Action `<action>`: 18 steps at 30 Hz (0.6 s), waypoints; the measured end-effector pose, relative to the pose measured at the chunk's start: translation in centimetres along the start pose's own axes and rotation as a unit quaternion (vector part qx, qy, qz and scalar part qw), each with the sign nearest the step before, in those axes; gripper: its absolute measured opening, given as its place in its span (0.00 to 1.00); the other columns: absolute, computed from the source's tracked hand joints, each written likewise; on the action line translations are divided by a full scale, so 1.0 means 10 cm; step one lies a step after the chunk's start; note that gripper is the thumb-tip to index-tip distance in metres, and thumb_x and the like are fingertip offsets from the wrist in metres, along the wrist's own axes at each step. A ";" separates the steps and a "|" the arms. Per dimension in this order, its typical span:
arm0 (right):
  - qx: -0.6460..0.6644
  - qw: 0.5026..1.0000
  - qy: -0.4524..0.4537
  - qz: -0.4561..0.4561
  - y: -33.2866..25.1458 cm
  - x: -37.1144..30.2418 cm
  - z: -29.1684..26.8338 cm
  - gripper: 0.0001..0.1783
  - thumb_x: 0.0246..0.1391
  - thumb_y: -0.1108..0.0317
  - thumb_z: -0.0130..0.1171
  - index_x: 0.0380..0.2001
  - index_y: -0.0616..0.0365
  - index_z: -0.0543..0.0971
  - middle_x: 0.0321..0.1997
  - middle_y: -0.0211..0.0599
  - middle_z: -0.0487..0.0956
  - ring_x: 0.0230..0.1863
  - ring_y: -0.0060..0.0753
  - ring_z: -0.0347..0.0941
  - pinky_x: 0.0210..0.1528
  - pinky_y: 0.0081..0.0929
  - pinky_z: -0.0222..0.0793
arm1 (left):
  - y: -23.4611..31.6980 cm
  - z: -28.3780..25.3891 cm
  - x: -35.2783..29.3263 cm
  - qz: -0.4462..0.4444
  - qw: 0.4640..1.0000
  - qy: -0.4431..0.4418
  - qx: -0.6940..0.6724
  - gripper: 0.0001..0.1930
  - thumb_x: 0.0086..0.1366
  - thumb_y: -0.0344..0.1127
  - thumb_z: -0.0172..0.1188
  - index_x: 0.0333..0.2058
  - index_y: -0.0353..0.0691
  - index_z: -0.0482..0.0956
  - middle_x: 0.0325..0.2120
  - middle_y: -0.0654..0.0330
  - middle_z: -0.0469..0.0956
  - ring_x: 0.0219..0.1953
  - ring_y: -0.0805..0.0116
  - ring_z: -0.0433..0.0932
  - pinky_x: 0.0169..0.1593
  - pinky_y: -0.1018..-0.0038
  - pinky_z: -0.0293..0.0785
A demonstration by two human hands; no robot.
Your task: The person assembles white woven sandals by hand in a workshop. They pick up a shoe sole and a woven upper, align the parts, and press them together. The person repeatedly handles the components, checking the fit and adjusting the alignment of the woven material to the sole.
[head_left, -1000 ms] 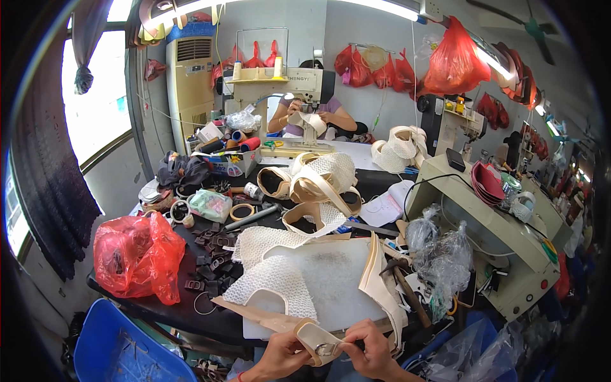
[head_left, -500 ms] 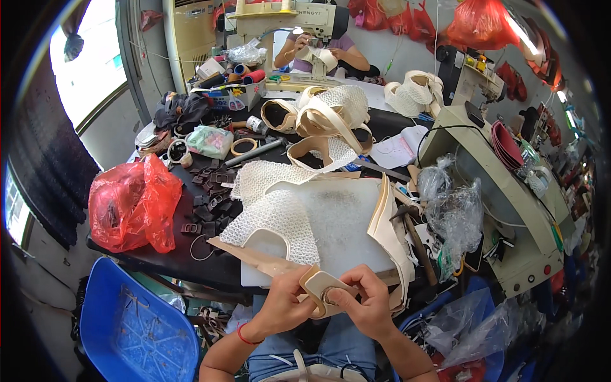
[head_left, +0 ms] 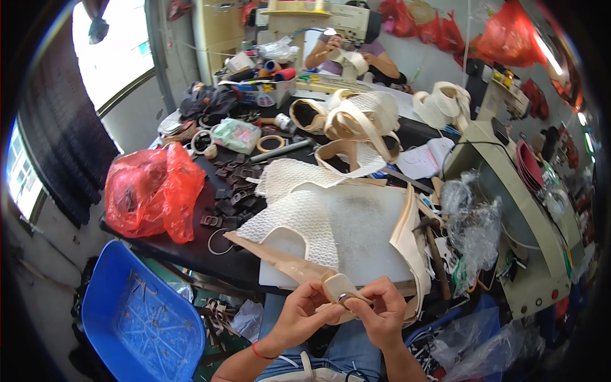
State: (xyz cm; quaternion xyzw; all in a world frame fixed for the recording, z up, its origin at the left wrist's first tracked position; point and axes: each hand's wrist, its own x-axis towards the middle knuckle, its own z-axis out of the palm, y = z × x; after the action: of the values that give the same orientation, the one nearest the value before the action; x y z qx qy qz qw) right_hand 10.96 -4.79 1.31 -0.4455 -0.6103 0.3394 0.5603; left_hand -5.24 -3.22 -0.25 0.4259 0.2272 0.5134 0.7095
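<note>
Cream strap (head_left: 338,286) w/ metal buckle (head_left: 344,297) is held up btwn both hands, just off the surface's (head_left: 238,264) near edge, abt midway along, over the person's lap (head_left: 359,351). L grip (head_left: 307,313) holds the strap from its L side, thumb & fingers pinched; R grip (head_left: 383,312) is closed narrow on the buckle end, thumb tip by the metal.

White board (head_left: 363,239) lies at ctr of the surface's near edge. White woven panel (head_left: 289,219) covers its L part; tan strip (head_left: 273,256) runs diag. twd the hands, can't tell if it joins the strap. Folded cream strips (head_left: 406,245) lie along the board's R edge; hammer (head_left: 437,261) just R of those, then clear plastic bag (head_left: 474,223) nr the surface's R edge.

Dark buckles (head_left: 238,191) heaped L of panel; red bag (head_left: 137,197) at near L corner. Tape roll (head_left: 259,144) & grey rod (head_left: 286,150) sit behind the buckles, twd far edge; cream woven pcs (head_left: 375,111) piled to their R. Blue bin (head_left: 105,299) stands below near L corner. Past far edge, co-worker's hands (head_left: 334,43) hold a pale pc at a sewing machine (head_left: 305,24).
</note>
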 end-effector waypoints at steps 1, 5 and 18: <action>0.129 0.991 -0.006 0.040 0.00 0.01 0.00 0.10 0.46 0.77 0.64 0.31 0.61 0.72 0.30 0.34 0.74 0.33 0.24 0.71 0.38 0.19 0.68 | -0.01 -0.02 -0.02 -0.003 1.000 0.004 -0.016 0.13 0.60 0.25 0.59 0.42 0.36 0.66 0.35 0.61 0.74 0.41 0.76 0.74 0.43 0.79 0.72; 0.449 0.886 -0.049 0.107 0.20 -0.01 0.00 0.10 0.47 0.79 0.60 0.33 0.60 0.71 0.37 0.44 0.77 0.45 0.34 0.72 0.49 0.30 0.68 | -0.03 -0.07 0.00 0.085 0.995 0.036 0.044 0.16 0.58 0.26 0.61 0.44 0.33 0.68 0.37 0.58 0.75 0.42 0.70 0.74 0.46 0.75 0.71; 0.414 0.905 -0.050 0.086 0.34 -0.12 -0.18 0.07 0.50 0.81 0.55 0.34 0.65 0.71 0.42 0.57 0.76 0.42 0.40 0.75 0.47 0.37 0.72 | 0.74 -1.60 0.83 -0.032 0.651 0.051 0.757 0.29 0.45 0.49 0.66 0.40 0.33 0.71 0.37 0.46 0.75 0.41 0.49 0.73 0.43 0.61 0.68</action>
State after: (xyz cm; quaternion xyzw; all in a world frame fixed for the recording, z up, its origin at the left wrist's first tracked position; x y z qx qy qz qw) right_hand 13.28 -4.82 -2.01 -0.2064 -0.4013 0.6299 0.6322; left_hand -18.29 11.20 -1.63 0.7808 0.5860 0.1617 0.1443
